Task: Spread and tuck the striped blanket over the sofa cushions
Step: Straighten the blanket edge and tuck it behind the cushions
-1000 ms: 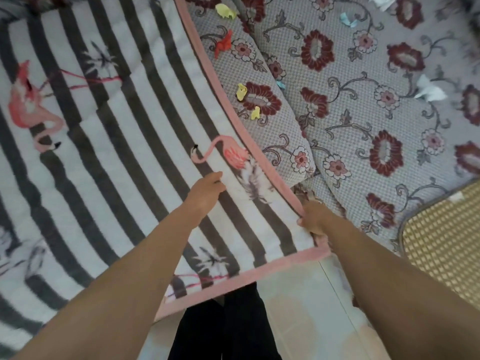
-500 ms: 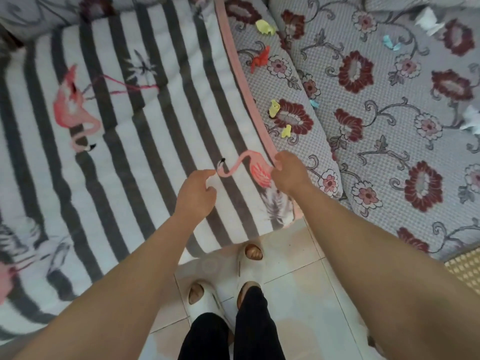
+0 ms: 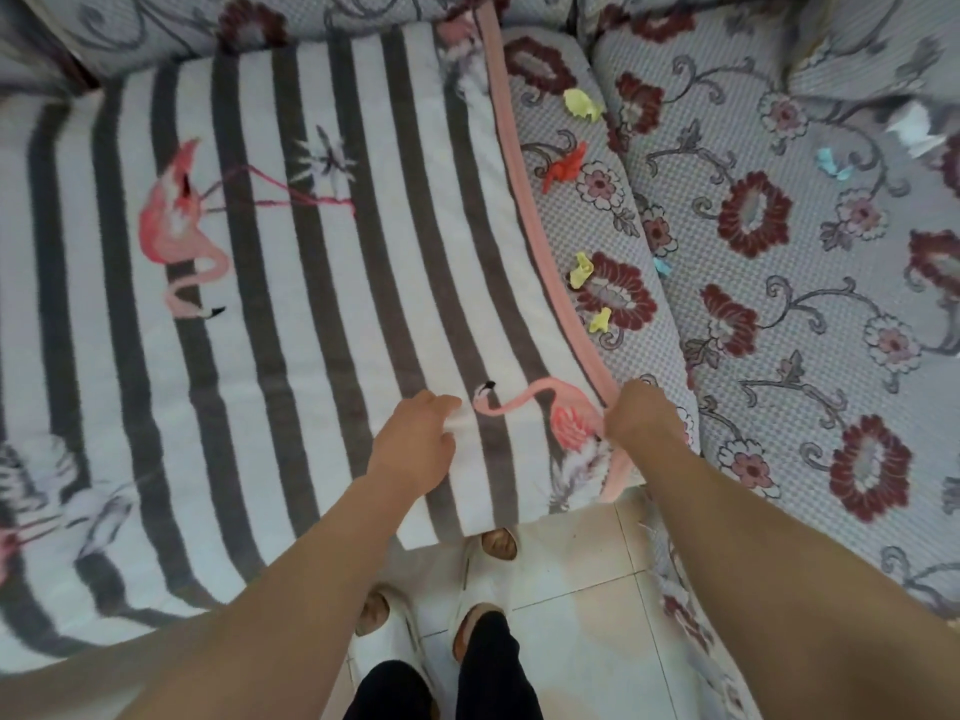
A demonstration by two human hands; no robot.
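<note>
Striped blanket (image 3: 291,314) — stripes front-to-back

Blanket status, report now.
Left hand pinches blanket; right hand grips its pink edge. Front hangs off cushion. Paper scraps beside it.

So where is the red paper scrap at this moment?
In the head view, the red scrap lies upper right on the floral cushion, beside the blanket's pink border.

Striped blanket (image 3: 291,314), grey-white with flamingos, pink-edged, spread over floral sofa cushions (image 3: 779,283)
</note>
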